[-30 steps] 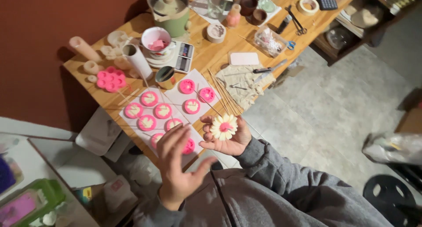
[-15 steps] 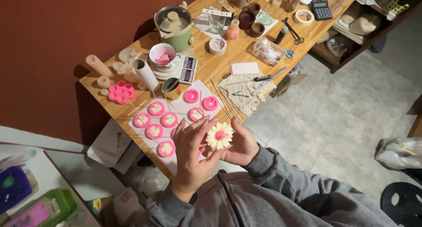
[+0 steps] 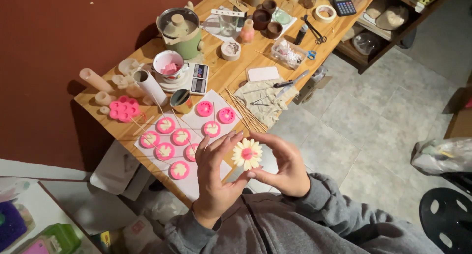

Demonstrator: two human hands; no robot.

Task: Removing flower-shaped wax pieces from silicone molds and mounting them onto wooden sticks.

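Since the earlier frames the left hand (image 3: 216, 173) has risen from the table edge to meet the right, and the daisy-shaped wax flower (image 3: 247, 154) now sits between both hands, above the near edge of the wooden table (image 3: 223, 79). From left to right: a pink multi-cavity silicone mould (image 3: 124, 109); round pink moulds (image 3: 165, 151) filled with pale wax, wooden sticks laid across them, on a white sheet (image 3: 199, 178); the left hand, fingers curled against the flower's cream petals; the flower, flat and round with a glossy pink centre; the right hand (image 3: 282, 168), fingertips closed on its rim. A crumpled beige cloth (image 3: 263, 101) lies behind.
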